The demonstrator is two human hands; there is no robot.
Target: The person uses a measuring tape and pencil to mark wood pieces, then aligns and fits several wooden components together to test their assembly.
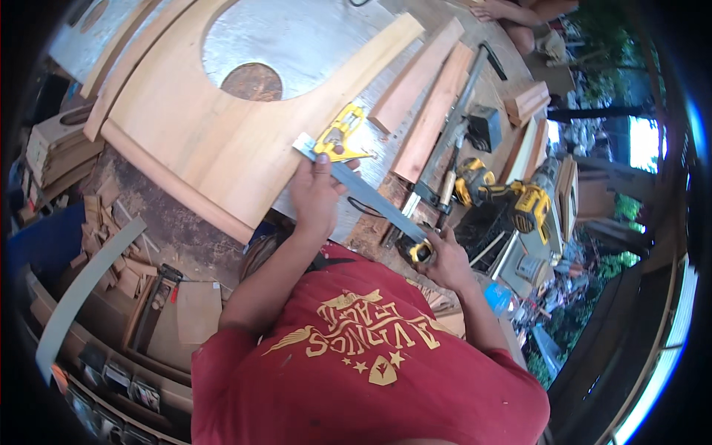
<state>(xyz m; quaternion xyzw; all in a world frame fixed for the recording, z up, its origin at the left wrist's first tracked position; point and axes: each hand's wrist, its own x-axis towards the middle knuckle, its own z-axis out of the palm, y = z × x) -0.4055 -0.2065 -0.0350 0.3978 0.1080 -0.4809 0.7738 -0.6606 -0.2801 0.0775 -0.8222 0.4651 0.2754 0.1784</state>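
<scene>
My left hand [316, 190] is closed on a combination square with a yellow head [337, 137] and a long steel blade [378, 200], beside the right arm of a curved-cutout wooden panel [200, 167]. My right hand [443, 256] pinches the blade's lower end, just above a yellow-and-black tape measure [415, 252]. The blade slants from upper left to lower right. The panel lies on a pale metallic sheet [304, 30] with a round hole showing through the cutout.
Two reddish boards [434, 104], a long bar clamp [460, 119], two cordless drills [532, 208] and short blocks [525, 96] lie at right. Another person's hand [488, 10] rests at top right. Stacked plywood pieces [59, 152] and offcuts [100, 237] sit at left.
</scene>
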